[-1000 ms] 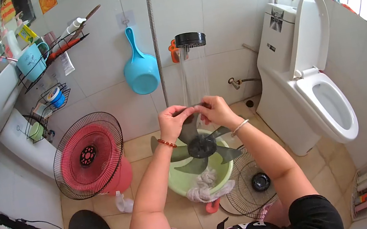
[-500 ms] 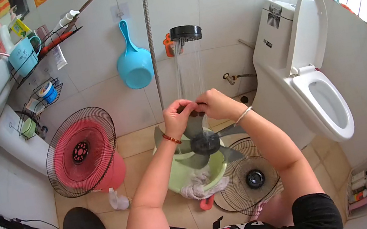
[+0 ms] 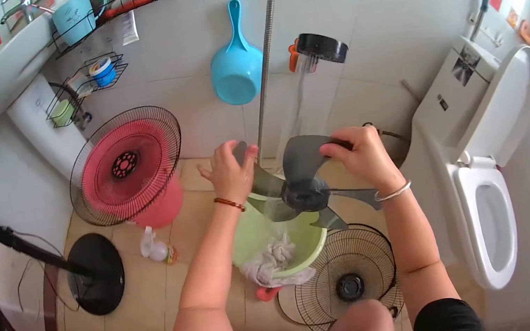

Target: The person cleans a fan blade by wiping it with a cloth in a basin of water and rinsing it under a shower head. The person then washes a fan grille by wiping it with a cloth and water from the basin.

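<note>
A dark grey fan blade (image 3: 306, 190) with several vanes is held tilted above a light green basin (image 3: 309, 257). My right hand (image 3: 364, 156) is closed on the edge of its upper vane, thumb on one side and fingers on the other. At the left, my left hand (image 3: 231, 177) has another vane's tip between thumb and fingers, with the little finger sticking out. Water falls from the black shower head (image 3: 322, 47) behind the fan blade. A wet greyish cloth (image 3: 274, 259) hangs over the basin's near rim.
A wire fan guard (image 3: 318, 284) lies on the floor at right of the basin. Another guard rests on a pink bucket (image 3: 162, 205). Left are a spray bottle (image 3: 155, 247) and a round black stand base (image 3: 97, 277); a toilet (image 3: 490, 218) stands right. A blue dipper (image 3: 238, 71) hangs on the wall.
My hands have moved apart from their meeting point at one vane. The right now grips the upper vane and the left another; the fan blade has turned. The view has shifted.
</note>
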A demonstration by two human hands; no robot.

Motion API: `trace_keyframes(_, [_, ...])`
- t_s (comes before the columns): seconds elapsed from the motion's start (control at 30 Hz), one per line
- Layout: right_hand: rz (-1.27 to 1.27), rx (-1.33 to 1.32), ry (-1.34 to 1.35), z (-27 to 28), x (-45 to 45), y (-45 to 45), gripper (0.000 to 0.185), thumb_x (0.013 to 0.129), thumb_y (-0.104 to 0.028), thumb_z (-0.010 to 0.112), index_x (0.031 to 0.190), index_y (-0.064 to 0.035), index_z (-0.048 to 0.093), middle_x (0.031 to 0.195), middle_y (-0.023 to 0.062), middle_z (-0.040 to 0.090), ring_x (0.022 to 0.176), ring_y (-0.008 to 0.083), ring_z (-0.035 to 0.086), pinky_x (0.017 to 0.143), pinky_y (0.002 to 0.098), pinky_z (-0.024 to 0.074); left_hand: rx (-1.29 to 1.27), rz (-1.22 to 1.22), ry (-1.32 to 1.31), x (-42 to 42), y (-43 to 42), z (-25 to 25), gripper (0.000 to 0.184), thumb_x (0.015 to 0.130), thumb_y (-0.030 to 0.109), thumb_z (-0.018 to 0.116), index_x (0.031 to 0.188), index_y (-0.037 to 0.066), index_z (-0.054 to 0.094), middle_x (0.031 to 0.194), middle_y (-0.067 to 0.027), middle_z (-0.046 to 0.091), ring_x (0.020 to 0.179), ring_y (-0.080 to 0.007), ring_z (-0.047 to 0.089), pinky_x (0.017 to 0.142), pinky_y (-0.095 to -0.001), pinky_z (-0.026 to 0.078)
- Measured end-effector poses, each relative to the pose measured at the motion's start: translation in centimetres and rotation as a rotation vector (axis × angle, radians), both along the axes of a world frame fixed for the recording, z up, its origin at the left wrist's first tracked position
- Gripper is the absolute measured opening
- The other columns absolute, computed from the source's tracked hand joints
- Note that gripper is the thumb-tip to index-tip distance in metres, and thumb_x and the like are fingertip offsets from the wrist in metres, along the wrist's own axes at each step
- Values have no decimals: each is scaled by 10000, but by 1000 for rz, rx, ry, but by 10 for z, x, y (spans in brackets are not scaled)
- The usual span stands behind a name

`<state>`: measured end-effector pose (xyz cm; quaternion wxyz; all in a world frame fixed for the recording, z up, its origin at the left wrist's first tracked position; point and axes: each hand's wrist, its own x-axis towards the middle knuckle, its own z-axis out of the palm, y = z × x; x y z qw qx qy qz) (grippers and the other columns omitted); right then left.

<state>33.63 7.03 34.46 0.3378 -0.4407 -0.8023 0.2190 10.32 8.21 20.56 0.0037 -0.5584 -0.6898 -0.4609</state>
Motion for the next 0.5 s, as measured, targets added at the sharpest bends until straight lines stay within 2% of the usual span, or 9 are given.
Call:
trace_keyframes(0.03, [27,31,76,-8,12,3,135,738,-78,695,788,37,645,601,139,579,515,160,510,506,281,418,-2,-105,-114,-2,-5,-2,421,831,371,633,1049,21,546,985,-131,614,914,-265,591,900,-435,411])
trace_keyframes(0.13, [83,144,260,-41,57,16,132,766,-67,678,766,53,621,621,91,589,562,90,485,512,249,403,-112,-672,-802,2,-19,-15,259,757,82,709,978,-8,606,891,-96,661,773,-181,639,686,-300,517])
trace_keyframes(0.17, [83,127,313,-50,78,22,128,776,-66,667,764,51,617,613,70,579,565,82,480,514,241,400,-226,-649,-872,8,-26,-14,172,731,-20,698,893,-22,640,865,-67,662,722,-126,631,668,-273,525])
trace_keyframes(0.27, [25,79,532,-83,131,34,129,819,-75,627,764,40,608,613,20,566,556,61,454,507,217,376,-472,-630,-807,38,-38,9,129,754,0,690,873,-26,647,867,-78,663,705,-149,633,655,-297,531])
trace_keyframes(0.3, [40,-10,635,-94,144,39,181,858,-122,606,750,23,606,608,-14,548,558,45,445,500,204,367,-464,-641,-854,46,-35,8,168,789,40,674,933,-35,629,923,-92,655,785,-189,636,723,-346,527])
trace_keyframes(0.4, [26,-72,770,-114,159,42,231,890,-176,583,743,1,606,613,-33,529,562,36,447,500,193,368,-248,-660,-1189,58,-17,-5,251,826,108,653,1019,-41,591,988,-111,635,893,-224,619,819,-393,497])
trace_keyframes(0.43, [57,-128,857,-116,151,36,258,902,-211,571,751,-5,607,620,-41,515,578,35,464,504,194,379,-264,-725,-1353,65,-20,4,301,854,155,623,1076,-36,556,1022,-127,618,967,-245,593,882,-418,461])
trace_keyframes(0.47, [78,-138,815,-137,150,44,256,904,-212,567,773,3,611,656,-31,540,582,42,470,514,198,390,-237,-771,-1324,69,-21,9,293,854,152,622,1071,-33,558,1013,-128,619,960,-245,596,872,-414,467])
trace_keyframes(0.5, [99,-209,806,-135,147,38,249,905,-207,564,787,7,617,665,-33,539,595,43,472,528,207,403,-216,-827,-1290,72,-22,13,285,854,149,620,1067,-30,560,1005,-129,620,953,-246,599,861,-410,474])
